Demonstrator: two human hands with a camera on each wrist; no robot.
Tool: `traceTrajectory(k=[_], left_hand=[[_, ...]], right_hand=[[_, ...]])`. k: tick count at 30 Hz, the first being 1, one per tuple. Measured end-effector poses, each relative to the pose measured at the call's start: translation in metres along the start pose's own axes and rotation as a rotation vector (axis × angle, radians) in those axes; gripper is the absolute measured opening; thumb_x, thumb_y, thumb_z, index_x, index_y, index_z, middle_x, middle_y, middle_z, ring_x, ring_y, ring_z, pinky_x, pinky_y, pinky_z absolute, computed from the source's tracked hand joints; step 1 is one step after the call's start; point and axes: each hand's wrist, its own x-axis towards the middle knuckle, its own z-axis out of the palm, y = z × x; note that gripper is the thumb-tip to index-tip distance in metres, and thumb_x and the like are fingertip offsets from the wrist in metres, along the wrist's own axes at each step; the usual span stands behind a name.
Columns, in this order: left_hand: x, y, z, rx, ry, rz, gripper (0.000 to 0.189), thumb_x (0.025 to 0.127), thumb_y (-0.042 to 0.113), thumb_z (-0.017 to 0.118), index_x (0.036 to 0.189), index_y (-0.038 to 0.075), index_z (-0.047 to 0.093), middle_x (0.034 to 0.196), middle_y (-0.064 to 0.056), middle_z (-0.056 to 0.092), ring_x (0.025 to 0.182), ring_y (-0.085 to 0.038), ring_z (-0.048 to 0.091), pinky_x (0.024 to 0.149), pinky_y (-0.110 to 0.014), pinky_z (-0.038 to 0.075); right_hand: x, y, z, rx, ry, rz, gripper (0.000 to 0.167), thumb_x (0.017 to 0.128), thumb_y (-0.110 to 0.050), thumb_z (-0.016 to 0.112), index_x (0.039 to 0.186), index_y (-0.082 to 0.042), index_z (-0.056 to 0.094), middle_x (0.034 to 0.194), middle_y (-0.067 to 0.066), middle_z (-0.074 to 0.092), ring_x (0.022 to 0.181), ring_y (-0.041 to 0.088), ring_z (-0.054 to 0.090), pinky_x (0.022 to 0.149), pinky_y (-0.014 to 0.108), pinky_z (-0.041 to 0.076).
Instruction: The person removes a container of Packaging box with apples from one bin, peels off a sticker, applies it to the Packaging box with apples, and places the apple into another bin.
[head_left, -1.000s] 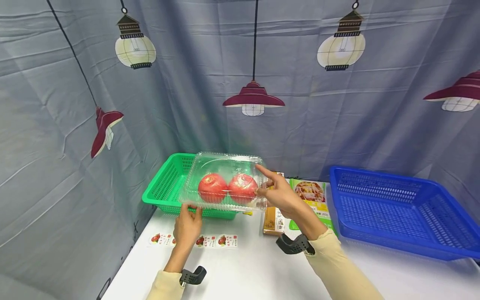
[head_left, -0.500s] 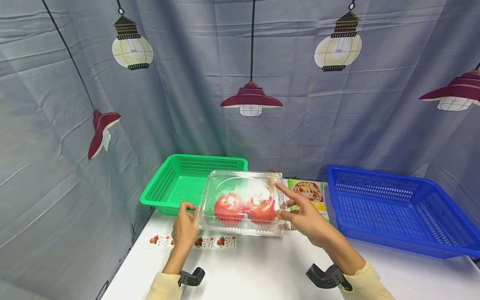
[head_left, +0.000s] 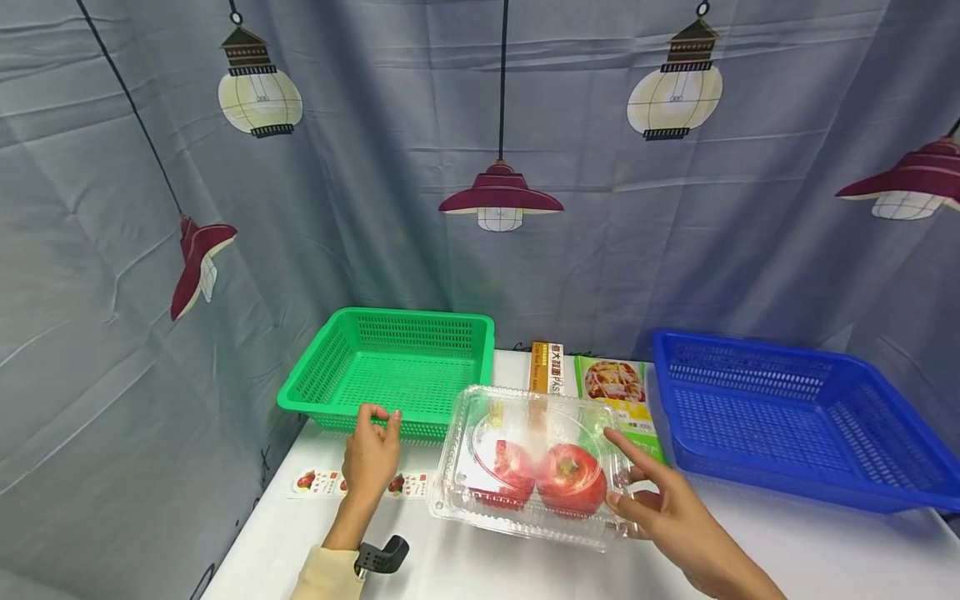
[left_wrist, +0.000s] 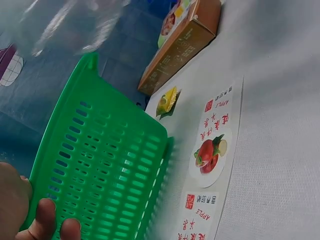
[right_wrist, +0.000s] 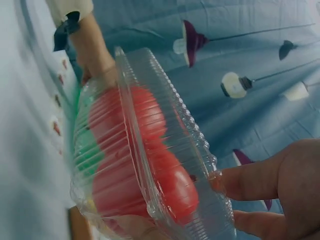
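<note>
A clear plastic clamshell box holding two red apples hangs over the white table, slightly tilted. My right hand pinches its right end between thumb and fingers. The right wrist view shows those fingertips on the ribbed edge of the box. To the left, my left hand is apart from the box, its fingers loosely bent and holding nothing. It overlaps the front of the green basket in the head view. A strip of apple labels lies on the table beside it.
The blue basket stands on the right. Behind the clamshell are a pasta box and a green and yellow food packet. A small yellow sachet lies near the green basket. A grey curtain hangs behind the table.
The clamshell box has moved right and toward me with my right hand, away from the green basket. My left hand has let go of its edge and stayed almost in place.
</note>
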Motion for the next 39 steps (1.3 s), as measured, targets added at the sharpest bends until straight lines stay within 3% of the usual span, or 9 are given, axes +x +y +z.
traceTrajectory(k=[8, 16, 22, 28, 39], left_hand=[[-0.001, 0.001, -0.001, -0.007, -0.014, -0.001, 0.026, 0.102, 0.037, 0.053, 0.108, 0.012, 0.049, 0.057, 0.001, 0.047, 0.044, -0.015, 0.039, 0.038, -0.027, 0.027], [0.002, 0.003, -0.001, -0.003, -0.008, 0.007, 0.025, 0.102, 0.037, 0.054, 0.106, 0.013, 0.05, 0.057, 0.002, 0.046, 0.044, -0.016, 0.039, 0.039, -0.03, 0.028], [0.002, 0.003, -0.003, -0.005, -0.01, -0.002, 0.025, 0.102, 0.037, 0.054, 0.107, 0.013, 0.049, 0.056, 0.002, 0.047, 0.044, -0.016, 0.039, 0.039, -0.029, 0.028], [0.002, 0.002, -0.003, -0.012, -0.023, 0.0, 0.026, 0.102, 0.038, 0.053, 0.107, 0.012, 0.049, 0.057, 0.002, 0.047, 0.044, -0.015, 0.039, 0.038, -0.028, 0.028], [0.003, 0.001, -0.005, -0.06, -0.077, 0.003, 0.02, 0.103, 0.029, 0.052, 0.108, 0.01, 0.049, 0.059, 0.0, 0.049, 0.044, -0.015, 0.038, 0.038, -0.024, 0.024]], right_hand=[[-0.021, 0.033, -0.008, -0.086, -0.075, -0.048, 0.074, 0.096, -0.005, 0.062, 0.157, -0.016, 0.021, 0.107, 0.02, 0.047, 0.074, 0.02, 0.066, 0.062, 0.038, 0.057], [-0.035, 0.06, -0.006, -0.123, -0.066, -0.109, 0.072, 0.093, -0.005, 0.065, 0.153, -0.004, 0.026, 0.1, 0.018, 0.054, 0.076, 0.016, 0.065, 0.064, 0.033, 0.056], [-0.036, 0.074, -0.008, -0.021, -0.15, 0.035, 0.073, 0.095, -0.011, 0.063, 0.156, -0.016, 0.022, 0.105, 0.018, 0.052, 0.07, 0.025, 0.067, 0.062, 0.035, 0.056], [-0.036, 0.084, -0.006, 0.005, -0.137, 0.201, 0.079, 0.092, -0.013, 0.066, 0.155, -0.007, 0.017, 0.107, 0.021, 0.049, 0.076, 0.029, 0.063, 0.064, 0.038, 0.056], [-0.034, 0.085, -0.01, -0.009, -0.177, 0.212, 0.082, 0.095, -0.018, 0.065, 0.154, -0.003, 0.01, 0.109, 0.022, 0.05, 0.079, 0.03, 0.064, 0.066, 0.041, 0.056]])
